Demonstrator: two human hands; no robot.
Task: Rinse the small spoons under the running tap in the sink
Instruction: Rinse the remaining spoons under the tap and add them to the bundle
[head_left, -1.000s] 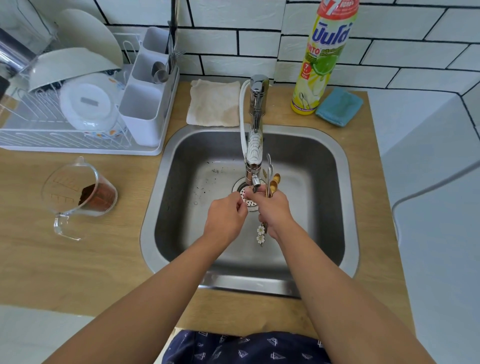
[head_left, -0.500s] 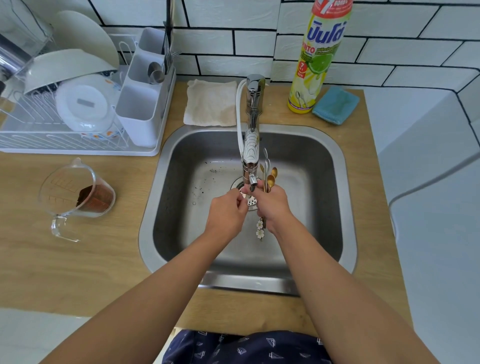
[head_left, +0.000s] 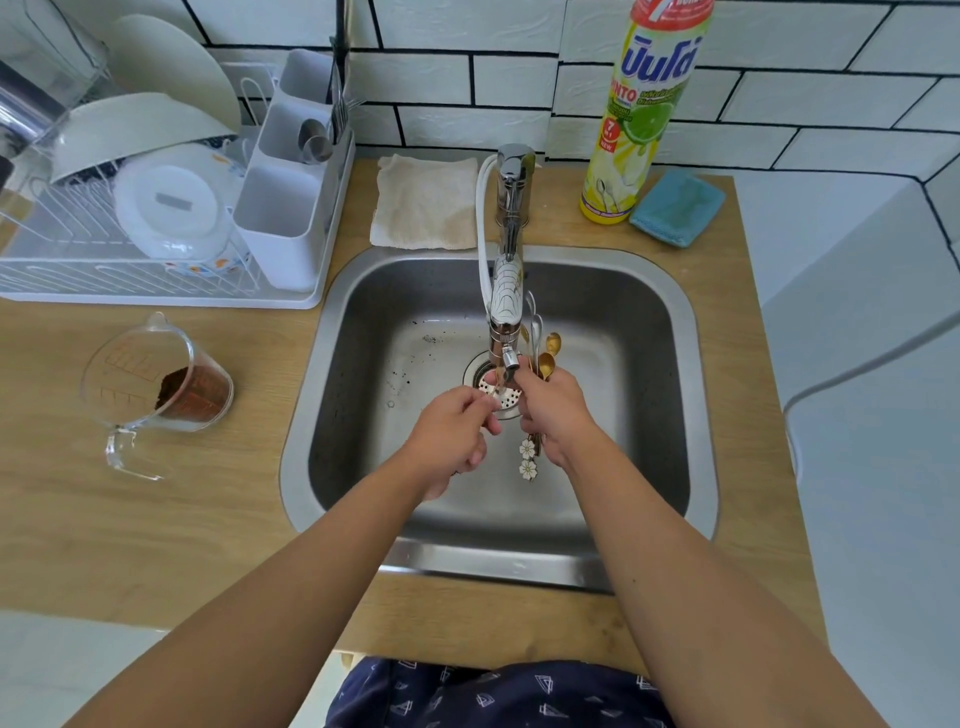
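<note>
My right hand (head_left: 551, 410) grips a bundle of small spoons (head_left: 545, 353) over the steel sink (head_left: 691, 395); gold and silver bowls stick up beside the tap (head_left: 506, 291), and white flower-shaped handle ends (head_left: 528, 458) hang below the fist. My left hand (head_left: 451, 431) sits just left of it under the tap's nozzle, fingers curled and pinching something small and shiny, likely one spoon; it is mostly hidden. A thin stream of water falls between the hands onto the drain strainer (head_left: 500, 397).
A white dish rack (head_left: 156, 218) with bowls and a cutlery holder stands at the left. A glass measuring cup (head_left: 156, 384) with brown powder lies on the wooden counter. Behind the sink are a beige cloth (head_left: 423, 202), a dish soap bottle (head_left: 639, 114) and a blue sponge (head_left: 678, 208).
Both hands have stayed under the tap, with only small shifts; my left hand's fingers have worked slightly at the item between the hands.
</note>
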